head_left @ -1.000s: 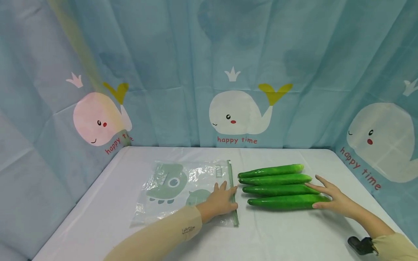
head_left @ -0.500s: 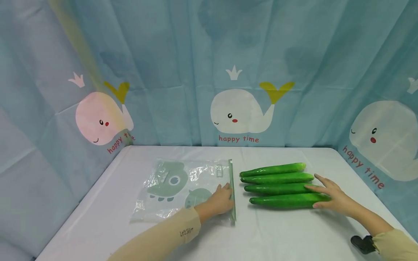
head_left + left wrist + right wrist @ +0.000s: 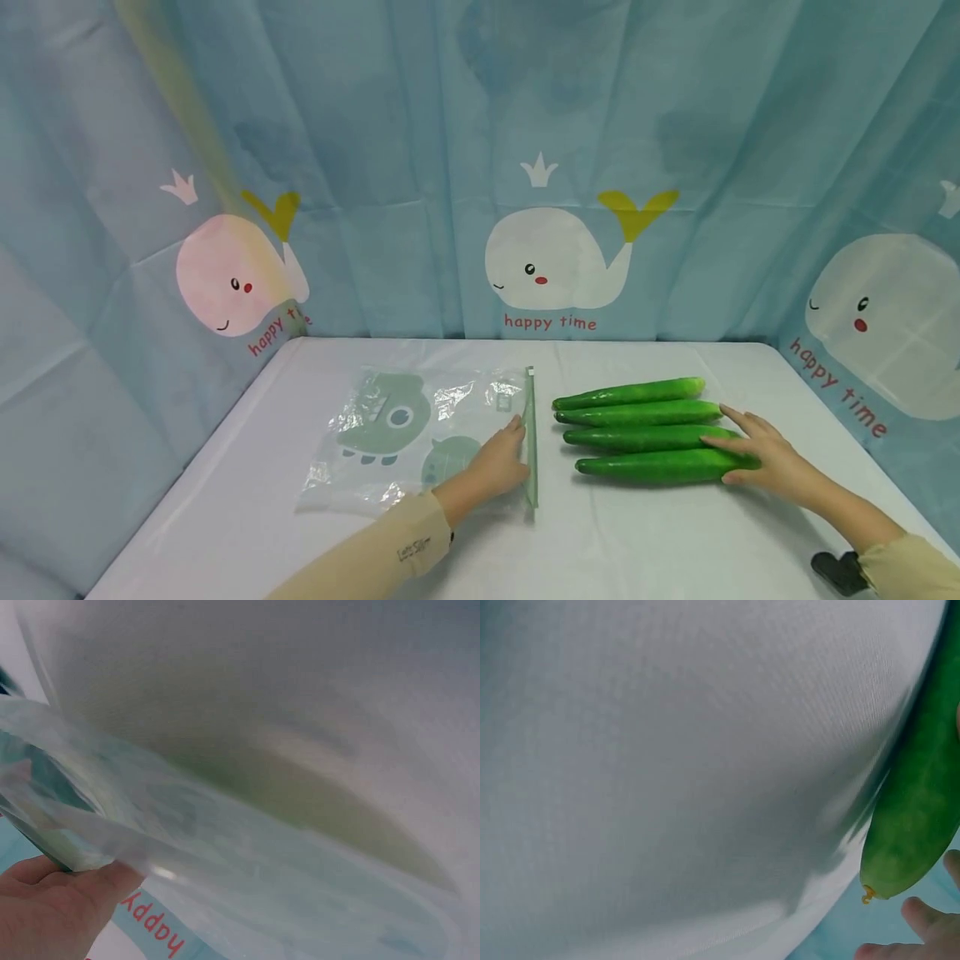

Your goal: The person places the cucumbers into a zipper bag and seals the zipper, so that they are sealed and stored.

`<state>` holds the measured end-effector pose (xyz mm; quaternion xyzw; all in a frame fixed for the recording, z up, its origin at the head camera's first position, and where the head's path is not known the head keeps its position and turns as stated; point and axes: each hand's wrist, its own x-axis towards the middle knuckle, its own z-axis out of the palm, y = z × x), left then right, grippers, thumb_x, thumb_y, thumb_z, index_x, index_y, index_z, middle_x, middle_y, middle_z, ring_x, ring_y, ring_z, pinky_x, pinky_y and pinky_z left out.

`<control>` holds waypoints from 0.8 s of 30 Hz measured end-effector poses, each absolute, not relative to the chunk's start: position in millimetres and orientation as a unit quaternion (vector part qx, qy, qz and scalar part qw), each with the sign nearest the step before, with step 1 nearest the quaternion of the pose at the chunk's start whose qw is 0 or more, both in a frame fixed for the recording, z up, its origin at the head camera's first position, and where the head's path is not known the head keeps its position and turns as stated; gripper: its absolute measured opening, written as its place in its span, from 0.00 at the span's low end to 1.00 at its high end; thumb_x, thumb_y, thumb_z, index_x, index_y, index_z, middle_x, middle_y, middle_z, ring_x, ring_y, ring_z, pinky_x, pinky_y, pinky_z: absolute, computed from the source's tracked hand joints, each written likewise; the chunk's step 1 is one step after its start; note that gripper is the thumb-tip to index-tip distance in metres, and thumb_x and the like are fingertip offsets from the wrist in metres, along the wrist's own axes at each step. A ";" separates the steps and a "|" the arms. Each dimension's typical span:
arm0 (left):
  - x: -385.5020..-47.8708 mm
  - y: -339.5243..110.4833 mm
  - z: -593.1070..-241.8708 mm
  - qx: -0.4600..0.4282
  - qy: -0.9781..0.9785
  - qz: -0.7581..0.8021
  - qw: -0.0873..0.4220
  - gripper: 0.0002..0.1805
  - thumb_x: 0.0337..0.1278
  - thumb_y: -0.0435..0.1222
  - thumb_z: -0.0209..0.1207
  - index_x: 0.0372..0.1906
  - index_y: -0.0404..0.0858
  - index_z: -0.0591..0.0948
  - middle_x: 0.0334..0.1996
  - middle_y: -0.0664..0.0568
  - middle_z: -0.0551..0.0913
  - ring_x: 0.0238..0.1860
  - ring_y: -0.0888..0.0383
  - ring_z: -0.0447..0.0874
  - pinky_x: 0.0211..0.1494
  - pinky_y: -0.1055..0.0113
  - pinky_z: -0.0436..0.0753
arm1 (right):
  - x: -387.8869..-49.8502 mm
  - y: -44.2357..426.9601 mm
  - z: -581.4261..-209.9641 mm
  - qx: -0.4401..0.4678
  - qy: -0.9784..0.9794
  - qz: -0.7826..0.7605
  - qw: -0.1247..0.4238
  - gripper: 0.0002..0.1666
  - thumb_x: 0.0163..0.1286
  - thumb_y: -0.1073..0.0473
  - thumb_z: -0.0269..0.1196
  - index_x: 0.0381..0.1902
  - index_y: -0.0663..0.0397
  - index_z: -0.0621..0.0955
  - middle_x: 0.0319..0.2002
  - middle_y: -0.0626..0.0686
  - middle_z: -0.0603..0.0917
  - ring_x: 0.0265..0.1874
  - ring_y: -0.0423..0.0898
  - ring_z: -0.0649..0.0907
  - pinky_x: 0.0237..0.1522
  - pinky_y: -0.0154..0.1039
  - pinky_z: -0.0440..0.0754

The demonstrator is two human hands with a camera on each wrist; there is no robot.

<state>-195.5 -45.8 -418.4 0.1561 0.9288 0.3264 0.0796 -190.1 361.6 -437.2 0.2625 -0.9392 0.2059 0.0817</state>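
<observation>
A clear plastic bag (image 3: 397, 417) with green cartoon prints lies flat, its green edge strip (image 3: 532, 450) toward the right. My left hand (image 3: 491, 468) pinches the bag beside that strip; in the left wrist view, the fingers of the hand (image 3: 64, 911) grip the film of the bag (image 3: 247, 855), which stands partly raised. Several cucumbers lie side by side right of the bag, the nearest (image 3: 652, 467) largest. My right hand (image 3: 772, 462) rests with spread fingers at their right ends. In the right wrist view, fingertips of this hand (image 3: 926, 930) show beside a cucumber's tip (image 3: 911, 817).
A white cloth (image 3: 637, 542) covers the table. Blue curtains (image 3: 375, 167) with whale prints enclose its back and sides. A black object (image 3: 838, 573) sits at my right wrist by the sleeve.
My left hand has drawn back slightly leftward and its spread fingers have closed on the bag's edge, with the strip now lifted a little. My right hand has stayed at the cucumbers.
</observation>
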 end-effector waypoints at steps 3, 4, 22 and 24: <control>-192.6 -49.3 -415.1 0.154 0.924 0.342 0.075 0.36 0.41 0.19 0.59 0.64 0.21 0.68 0.71 0.33 0.59 0.69 0.32 0.58 0.68 0.44 0.61 | -190.0 360.3 -438.1 0.282 -0.936 0.182 0.110 0.35 0.43 0.59 0.76 0.55 0.44 0.84 0.76 0.42 0.48 0.57 0.80 0.62 0.43 0.78 0.64; -191.7 -50.3 -413.8 0.151 0.921 0.352 0.076 0.37 0.40 0.18 0.58 0.64 0.21 0.67 0.71 0.32 0.58 0.69 0.32 0.57 0.68 0.44 0.60 | -189.9 359.9 -438.4 0.289 -0.933 0.174 0.122 0.34 0.42 0.59 0.76 0.53 0.46 0.84 0.75 0.39 0.48 0.57 0.80 0.63 0.42 0.77 0.66; -183.1 -67.5 -403.2 0.108 0.871 0.470 0.090 0.42 0.36 0.15 0.49 0.68 0.22 0.62 0.74 0.36 0.53 0.73 0.31 0.40 0.68 0.35 0.52 | -181.8 347.8 -422.8 0.250 -0.946 0.173 0.111 0.29 0.36 0.61 0.79 0.41 0.55 0.83 0.67 0.67 0.62 0.60 0.79 0.59 0.44 0.79 0.59; -183.2 -69.0 -402.1 0.104 0.867 0.479 0.087 0.42 0.37 0.15 0.48 0.69 0.22 0.61 0.74 0.36 0.53 0.73 0.32 0.39 0.68 0.36 0.52 | -180.1 347.1 -418.6 0.256 -0.942 0.188 0.107 0.28 0.37 0.61 0.78 0.41 0.54 0.83 0.66 0.67 0.63 0.60 0.79 0.59 0.45 0.78 0.59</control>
